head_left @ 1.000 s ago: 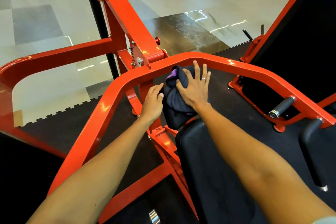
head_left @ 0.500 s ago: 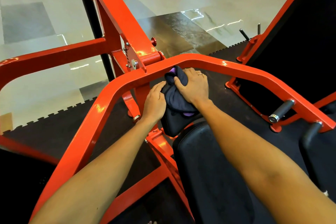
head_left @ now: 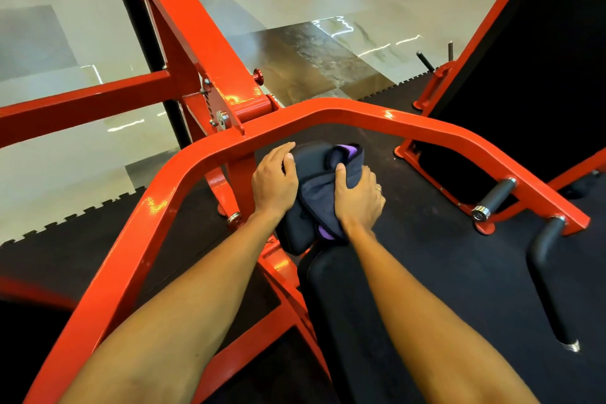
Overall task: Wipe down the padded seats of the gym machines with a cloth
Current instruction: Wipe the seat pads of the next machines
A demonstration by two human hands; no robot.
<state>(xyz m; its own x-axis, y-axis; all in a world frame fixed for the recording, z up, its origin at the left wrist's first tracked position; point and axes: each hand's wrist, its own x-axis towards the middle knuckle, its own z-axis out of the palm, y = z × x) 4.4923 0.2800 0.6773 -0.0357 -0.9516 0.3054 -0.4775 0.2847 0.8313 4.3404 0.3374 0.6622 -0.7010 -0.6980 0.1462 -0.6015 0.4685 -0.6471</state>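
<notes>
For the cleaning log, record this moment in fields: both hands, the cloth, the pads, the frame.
left hand: holds the left edge of the small black padded seat, thumb on top
right hand: grips the bunched dark grey cloth with purple trim, pressing it on that seat
cloth position: covers the seat's right part
seat exposed: strip between the hands
nearer pad: long black padded bench, no hand on it
frame: curved orange-red steel bar arches just beyond the seat

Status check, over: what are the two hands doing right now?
Left hand grips small pad by its edge. Right hand clutches cloth, pressed on pad. Orange bar arches just beyond, not blocking.
</notes>
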